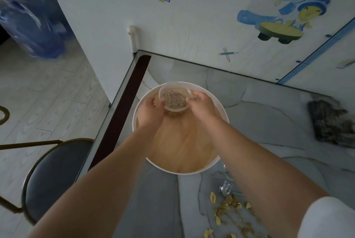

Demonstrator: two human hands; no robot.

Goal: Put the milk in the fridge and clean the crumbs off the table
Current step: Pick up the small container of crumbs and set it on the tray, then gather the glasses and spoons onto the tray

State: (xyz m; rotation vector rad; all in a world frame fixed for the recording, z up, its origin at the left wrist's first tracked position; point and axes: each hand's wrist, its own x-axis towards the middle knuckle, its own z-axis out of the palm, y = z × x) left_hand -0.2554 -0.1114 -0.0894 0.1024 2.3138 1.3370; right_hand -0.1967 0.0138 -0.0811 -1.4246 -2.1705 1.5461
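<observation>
A small clear plastic bowl (173, 97) with brown cereal in it is held tilted over the far part of a round wooden tray (178, 153) with a white rim. My left hand (150, 112) grips the bowl's left side. My right hand (200, 104) grips its right rim. Yellow and brown crumbs (228, 210) lie scattered on the grey marble table (269, 114) near its front right. No milk is in view.
A dark patterned cloth (332, 122) lies at the table's right edge. A clear glass item (225, 186) sits just above the crumbs. A round dark chair (51, 178) stands left of the table. A blue water jug (28, 16) stands on the floor at the far left.
</observation>
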